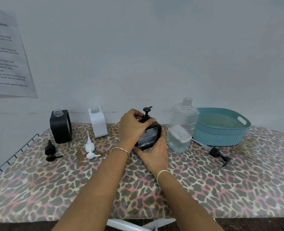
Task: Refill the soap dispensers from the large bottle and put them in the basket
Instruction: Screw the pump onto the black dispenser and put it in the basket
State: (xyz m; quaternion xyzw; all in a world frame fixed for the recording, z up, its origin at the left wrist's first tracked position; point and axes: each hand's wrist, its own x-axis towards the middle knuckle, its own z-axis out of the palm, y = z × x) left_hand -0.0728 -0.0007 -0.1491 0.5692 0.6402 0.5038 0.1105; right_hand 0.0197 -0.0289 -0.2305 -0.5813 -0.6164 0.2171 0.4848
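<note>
A black soap dispenser (149, 136) with a clear patterned window stands tilted at the table's middle, between both hands. My left hand (133, 126) wraps its top, fingers closed around the collar of the black pump (146, 112) seated in its neck. My right hand (154, 152) grips the dispenser's lower body. The large clear bottle (181, 127), uncapped and about a third full, stands just to the right. A teal basket (221, 129) sits beyond it, holding nothing visible. Further left stand a black dispenser (61, 126) and a white dispenser (98, 122), both with open necks.
A loose black pump (50, 151) and a white pump (90, 148) lie on the leopard-print cloth in front of the open dispensers. Another black pump (218, 154) with a long tube lies before the basket. A wire rail (12, 155) runs along the table's left edge. A printed sheet (6, 55) hangs on the wall.
</note>
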